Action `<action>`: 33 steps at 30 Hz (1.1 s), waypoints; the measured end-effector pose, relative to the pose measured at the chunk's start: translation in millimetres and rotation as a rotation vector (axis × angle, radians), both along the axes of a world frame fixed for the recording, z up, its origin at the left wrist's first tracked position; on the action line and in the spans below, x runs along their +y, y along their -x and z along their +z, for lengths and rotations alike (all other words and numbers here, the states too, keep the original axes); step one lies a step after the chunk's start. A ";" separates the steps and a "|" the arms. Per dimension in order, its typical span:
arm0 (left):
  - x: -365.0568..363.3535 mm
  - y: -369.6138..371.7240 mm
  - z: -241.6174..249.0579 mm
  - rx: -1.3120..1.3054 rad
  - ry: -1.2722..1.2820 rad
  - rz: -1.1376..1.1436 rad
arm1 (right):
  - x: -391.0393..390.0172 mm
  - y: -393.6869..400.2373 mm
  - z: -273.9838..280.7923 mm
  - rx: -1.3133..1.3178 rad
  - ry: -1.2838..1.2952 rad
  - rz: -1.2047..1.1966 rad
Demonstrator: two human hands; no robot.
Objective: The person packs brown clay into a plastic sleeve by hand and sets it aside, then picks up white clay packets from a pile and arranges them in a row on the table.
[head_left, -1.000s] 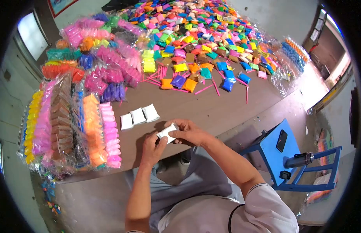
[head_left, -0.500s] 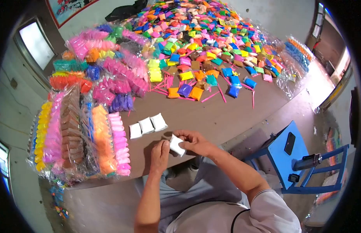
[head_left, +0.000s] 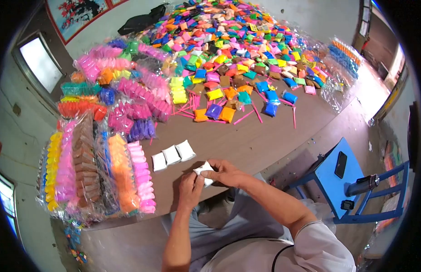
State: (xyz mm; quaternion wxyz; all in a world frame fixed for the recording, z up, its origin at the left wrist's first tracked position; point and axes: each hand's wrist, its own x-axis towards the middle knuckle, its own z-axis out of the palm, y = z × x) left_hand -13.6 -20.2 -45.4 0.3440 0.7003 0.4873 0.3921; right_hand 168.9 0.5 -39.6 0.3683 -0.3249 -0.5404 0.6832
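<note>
A small white packet (head_left: pixel 204 169) is held up at the table's near edge, between my two hands. My right hand (head_left: pixel 225 174) pinches it from the right, with the thumb across its face. My left hand (head_left: pixel 190 189) is closed at the packet's lower left, thumb and fingertips against it; part of the packet is hidden by the fingers. Just beyond, three more white packets, a left one (head_left: pixel 159 161), a middle one (head_left: pixel 171 155) and a right one (head_left: pixel 185 150), lie in a slanting row on the brown table (head_left: pixel 246 140).
Clear bags of coloured packets (head_left: pixel 88 167) are stacked along the left. A big heap of loose coloured packets (head_left: pixel 228 50) covers the far side, with pink sticks (head_left: pixel 257 112) at its front. To the right, a blue chair (head_left: pixel 328 181) bears a phone (head_left: pixel 340 164) and a bottle (head_left: pixel 362 185).
My left hand has come up against the white packet, which is now gripped from both sides and tilted differently. The view has shifted slightly.
</note>
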 end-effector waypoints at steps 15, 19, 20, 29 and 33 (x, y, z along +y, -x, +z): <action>0.5 0.9 -2.7 0.167 -0.153 -0.059 | 11.9 -8.5 -14.5 0.074 0.052 -0.045; 0.2 3.0 -2.9 0.236 -0.192 -0.080 | -2.2 -9.1 -0.8 -0.032 0.078 -0.108; -0.3 2.5 -2.7 0.243 -0.212 -0.088 | -3.6 -8.9 0.2 -0.030 0.073 -0.108; 0.3 0.6 -2.9 0.170 -0.192 -0.064 | 9.0 -9.6 -25.5 -0.058 -0.148 -0.040; -0.6 0.5 -6.2 0.186 -0.150 -0.020 | 15.5 -7.5 -10.6 -0.015 -0.192 -0.222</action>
